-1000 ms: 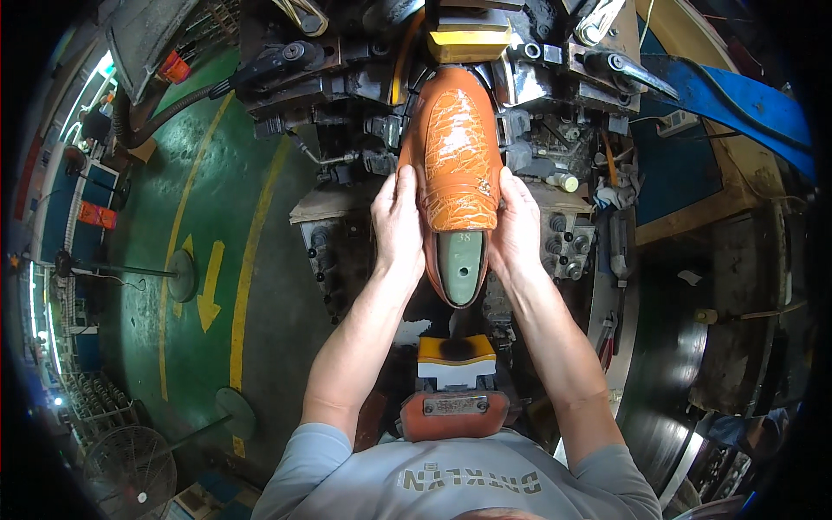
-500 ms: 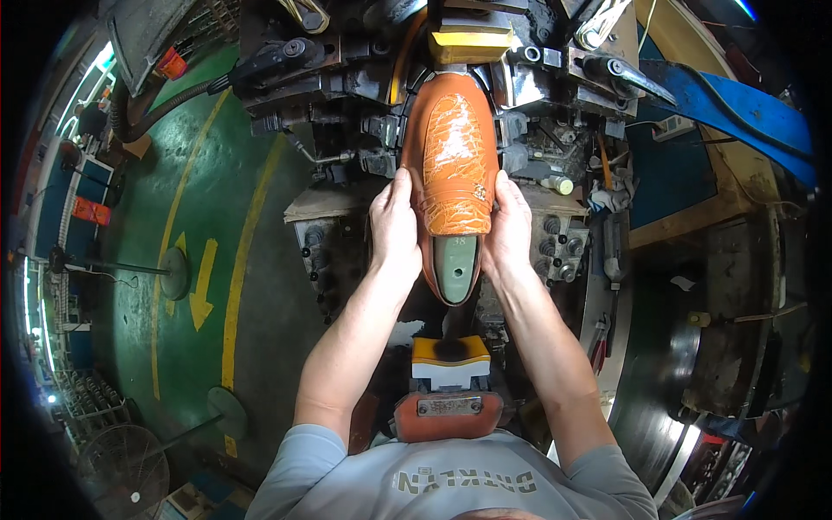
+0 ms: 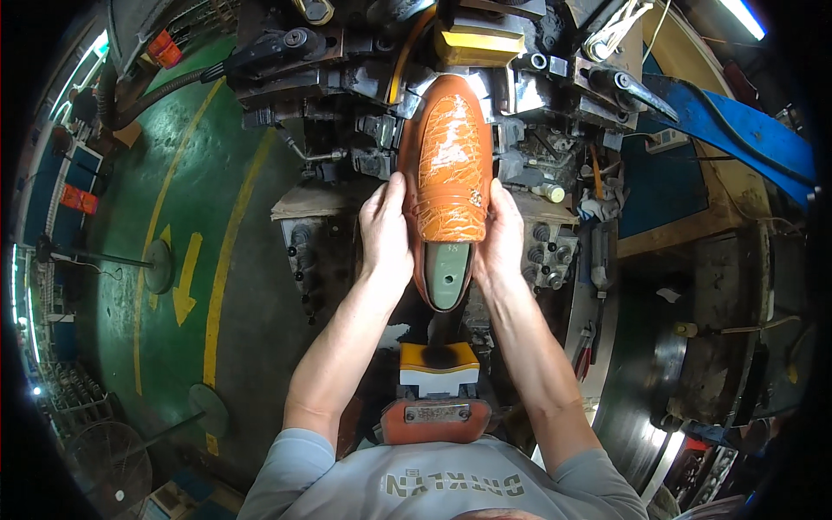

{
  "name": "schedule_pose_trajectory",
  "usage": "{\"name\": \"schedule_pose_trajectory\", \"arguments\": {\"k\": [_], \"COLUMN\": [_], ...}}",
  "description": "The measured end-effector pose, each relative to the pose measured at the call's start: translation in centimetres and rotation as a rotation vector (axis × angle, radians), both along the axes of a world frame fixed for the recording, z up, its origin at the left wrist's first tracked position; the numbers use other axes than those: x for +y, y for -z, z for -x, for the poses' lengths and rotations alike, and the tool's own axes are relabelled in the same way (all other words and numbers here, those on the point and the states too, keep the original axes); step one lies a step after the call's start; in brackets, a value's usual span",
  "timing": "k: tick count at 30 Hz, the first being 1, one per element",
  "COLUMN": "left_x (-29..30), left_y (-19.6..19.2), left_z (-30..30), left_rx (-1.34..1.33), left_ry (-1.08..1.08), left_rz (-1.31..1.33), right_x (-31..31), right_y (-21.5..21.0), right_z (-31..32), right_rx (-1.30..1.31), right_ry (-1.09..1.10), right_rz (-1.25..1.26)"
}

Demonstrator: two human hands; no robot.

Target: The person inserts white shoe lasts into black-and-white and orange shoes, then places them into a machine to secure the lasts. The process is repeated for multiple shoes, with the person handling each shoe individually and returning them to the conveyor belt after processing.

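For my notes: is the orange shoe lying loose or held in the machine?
Held: both hands grip the orange shoe, its toe inside the machine.

Evenly lit, sharp centre; fisheye bends edges, dark corners perhaps vignetted.
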State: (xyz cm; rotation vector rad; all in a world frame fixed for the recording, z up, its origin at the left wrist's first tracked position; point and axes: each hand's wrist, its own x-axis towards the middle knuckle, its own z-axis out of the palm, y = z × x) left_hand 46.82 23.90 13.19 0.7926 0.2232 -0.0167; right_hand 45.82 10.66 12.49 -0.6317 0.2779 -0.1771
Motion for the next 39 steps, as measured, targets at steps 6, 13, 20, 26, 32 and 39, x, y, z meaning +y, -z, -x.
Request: {"name": "schedule_pose_trajectory", "arguments": {"k": [6,13,20,26,32,39], "left_x": [0.0,-0.1,-0.3,0.2,0.1,0.6], "left_y": [0.3,0.2,-1.8,-2.2,-2.6,-1.3], "left_z": [0.0,-0.3,-0.4,-0.1,0.0,0.5], "left_rx": [0.122,0.075,0.013,0.064,0.152,0.092], "left_ry": [-0.07,0.019,0.213,0.225,0.211,0.245], "left_rz": [-0.045,0.034,-0.173,-0.081,-0.024,-0.032], "right_x": [-0.5,0.3,1.0,1.3,0.3,-1.3], "right_y": [1.4,0.4,-1.8,-3.6,-5.0,-3.2], "right_z": [-0.3,-0.6,-0.2,0.4,0.4,0.3], "right_rx": [-0.033,-0.014,0.012,0.023,0.034,0.002], "right_ry": [0.047,-0.055,-0.148,-0.168,-0.262,-0.376], "right_rz": [0.08,0.041,0.267,0.13,-0.003,-0.066]}}
